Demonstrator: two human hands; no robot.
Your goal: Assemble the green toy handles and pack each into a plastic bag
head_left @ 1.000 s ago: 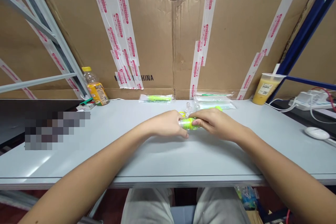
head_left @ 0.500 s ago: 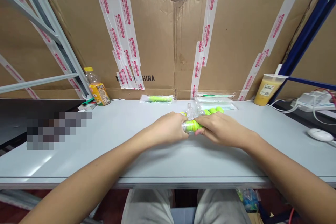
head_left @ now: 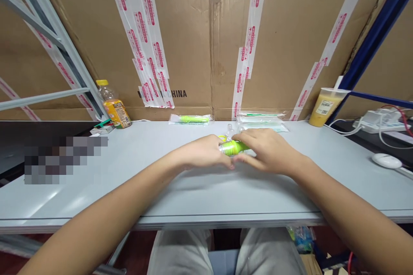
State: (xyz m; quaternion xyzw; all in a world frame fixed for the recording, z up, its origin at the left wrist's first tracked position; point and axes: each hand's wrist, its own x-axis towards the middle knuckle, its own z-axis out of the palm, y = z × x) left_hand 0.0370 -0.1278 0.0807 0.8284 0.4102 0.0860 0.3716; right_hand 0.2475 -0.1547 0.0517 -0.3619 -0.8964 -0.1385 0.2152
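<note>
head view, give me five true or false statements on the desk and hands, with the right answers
1. The left hand is at the clear end of the tube. True.
2. The bottle has a green cap. False: its cap is yellow.
3. The white mouse lies to the right of the right hand. True.
4. The cup has no straw. False: a white straw sticks out of its top.
5. The clear packet with a green item lies between the person and the hands. False: it lies beyond the hands, near the cardboard.
</note>
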